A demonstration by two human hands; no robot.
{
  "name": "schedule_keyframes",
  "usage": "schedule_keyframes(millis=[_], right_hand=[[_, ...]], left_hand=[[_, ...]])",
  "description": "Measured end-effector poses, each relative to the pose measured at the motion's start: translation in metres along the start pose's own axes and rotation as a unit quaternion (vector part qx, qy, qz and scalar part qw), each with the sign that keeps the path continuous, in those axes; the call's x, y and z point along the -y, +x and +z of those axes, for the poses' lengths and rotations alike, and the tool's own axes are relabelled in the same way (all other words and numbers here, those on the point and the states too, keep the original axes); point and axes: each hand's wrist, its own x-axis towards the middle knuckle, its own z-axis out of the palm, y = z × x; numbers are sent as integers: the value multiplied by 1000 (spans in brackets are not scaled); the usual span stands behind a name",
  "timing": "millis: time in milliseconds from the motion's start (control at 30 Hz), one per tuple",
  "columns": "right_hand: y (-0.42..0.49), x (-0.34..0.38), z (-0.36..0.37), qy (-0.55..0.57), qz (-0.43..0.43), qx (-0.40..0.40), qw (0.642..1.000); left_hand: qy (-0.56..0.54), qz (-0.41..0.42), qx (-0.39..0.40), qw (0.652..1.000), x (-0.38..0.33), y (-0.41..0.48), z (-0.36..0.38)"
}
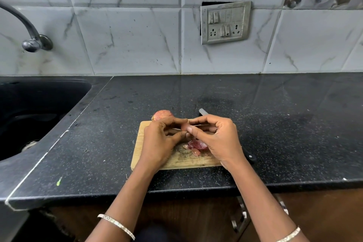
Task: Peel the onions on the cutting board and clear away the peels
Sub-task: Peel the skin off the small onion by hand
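Fingers (176, 122) of the left hand (159, 139) and of the right hand (218, 137) are curled and meet tip to tip above the middle of the wooden cutting board (176, 163). They pinch a small pale-pink thing between them. It is almost wholly covered, so I take it to be the held onion (184, 127) with its skin being pulled off, but cannot be sure how much of it is bare.

Just below the fingertips, a small heap of purple-red onion peels (196, 146) lies on the board, partly under the right hand. At the board's upper left corner sits a second onion (162, 115), its papery skin apparently whole, just behind the left knuckles.

A knife (203, 112) lies along the board's right side on the black desk (294, 133), its blade tip showing above the right hand and its dark handle below the wrist.

By my reading the task is in its early half: one onion is in work, one is untouched, and no peel has been cleared. What remains is to finish this onion, strip the other, then gather the peels off the board. No bin is in view; the sink (39, 114) is at the left of the frame.
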Motion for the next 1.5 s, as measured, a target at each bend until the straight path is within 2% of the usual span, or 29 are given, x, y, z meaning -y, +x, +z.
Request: schedule_keyframes(millis=[200,433,667,800,1000,1233,1500], right_hand=[[1,-5,-2,-7,-5,-14,1000],[4,-12,-1,-121,-12,-40,992],[3,-6,-1,-62,-8,-47,997],[2,-6,-2,-80,-15,-38,996],[1,-2,0,-20,6,-23,1000],[2,-13,-3,-46,-8,-54,997],[4,-9,-2,-32,-5,-36,999]], left_hand=[[17,13,13,1000,0,0,0],[2,12,45,999,2,0,-1],[-20,9,51,998,2,2,0],[-31,13,37,999,2,2,0],[-39,0,41,998,4,3,-1],[4,22,49,999,2,2,-1],[-8,26,32,999,1,2,0]])
